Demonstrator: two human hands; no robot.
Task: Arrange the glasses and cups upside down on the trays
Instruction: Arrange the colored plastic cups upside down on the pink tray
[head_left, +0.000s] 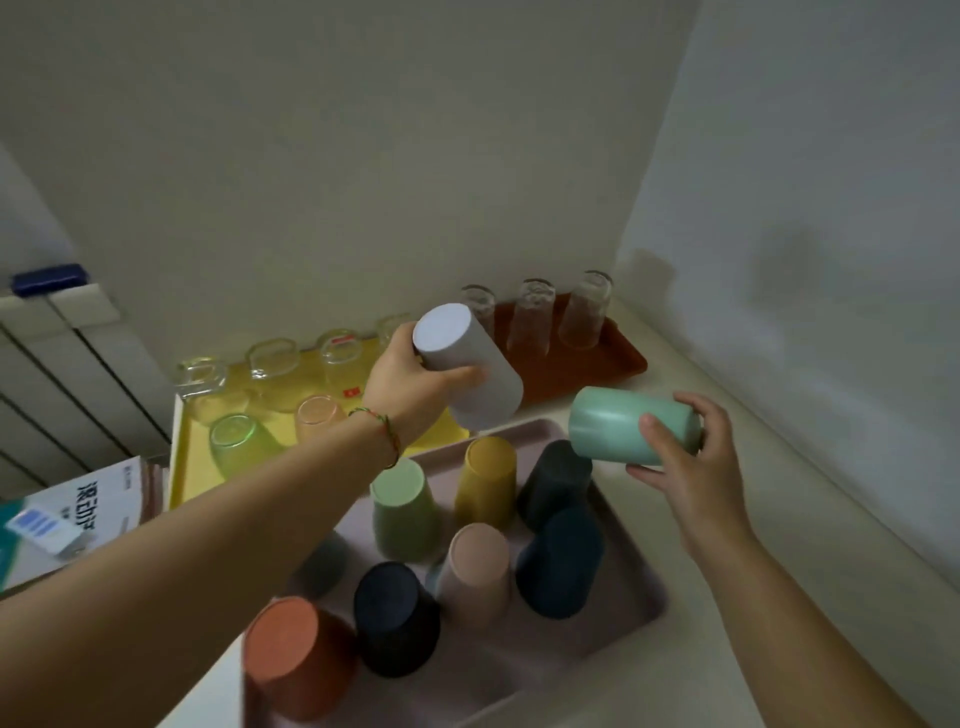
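My left hand (410, 384) grips a grey cup (467, 364), tilted with its base up, above the far edge of the pink tray (628, 566). My right hand (691, 457) holds a mint green cup (623, 426) on its side over the tray's right far corner. Several coloured cups stand upside down on the pink tray, among them a yellow cup (488, 478), a light green cup (405, 509), an orange cup (291, 654) and a black cup (395, 613). Clear glasses stand inverted on a yellow tray (182, 457) and on a brown tray (618, 358).
All trays lie on a white counter (779, 519) set in a wall corner. A book (78, 519) lies left of the yellow tray. A radiator-like white panel (62, 374) with a blue case (49, 278) on top stands at the far left.
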